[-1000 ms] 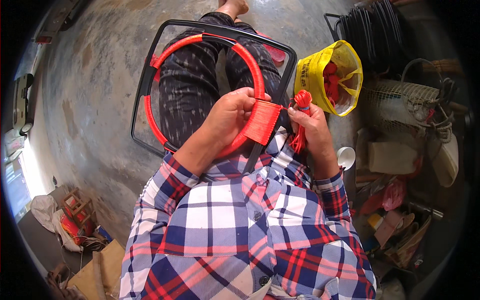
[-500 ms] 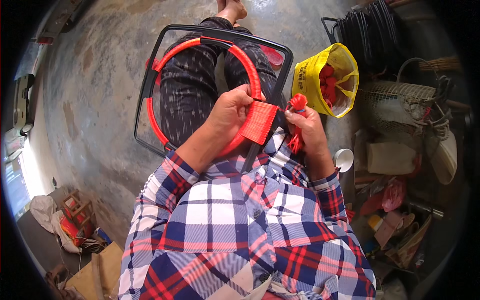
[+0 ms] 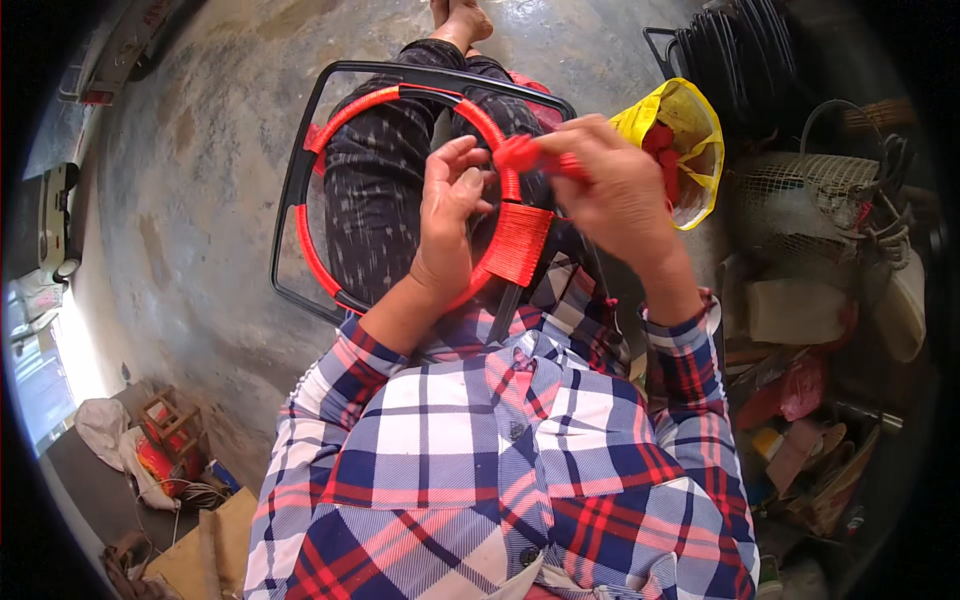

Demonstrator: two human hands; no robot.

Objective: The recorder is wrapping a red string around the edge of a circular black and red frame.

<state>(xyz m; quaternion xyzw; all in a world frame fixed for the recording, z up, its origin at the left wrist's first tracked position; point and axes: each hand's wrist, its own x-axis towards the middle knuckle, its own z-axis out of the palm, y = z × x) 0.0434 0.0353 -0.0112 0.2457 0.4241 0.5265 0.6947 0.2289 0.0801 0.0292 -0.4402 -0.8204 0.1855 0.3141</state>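
A black metal frame [image 3: 288, 215] with rounded corners lies across my lap. Inside it is a ring [image 3: 312, 255] wound in red cord, with bare black stretches between the wound parts. A broad block of tightly wound red cord [image 3: 520, 243] joins the ring to the frame's right side. My right hand [image 3: 625, 195], blurred by motion, grips a bundle of red cord [image 3: 518, 152] above the ring's right side. Close to that bundle, my left hand [image 3: 448, 210] is raised over the ring, its fingers apart and curled, holding nothing.
A yellow bag [image 3: 708, 200] with red cord bundles inside stands beyond my right hand. Several black frames [image 3: 740, 60] are stacked behind it. A mesh basket [image 3: 790, 195] and assorted clutter line the right side. Lower left are a small wooden rack [image 3: 175, 425] and a board [image 3: 215, 550].
My left hand has let go of the ring and lifted with its fingers spread. My right hand has carried the cord bundle up and left, over the ring. The frame has shifted slightly.
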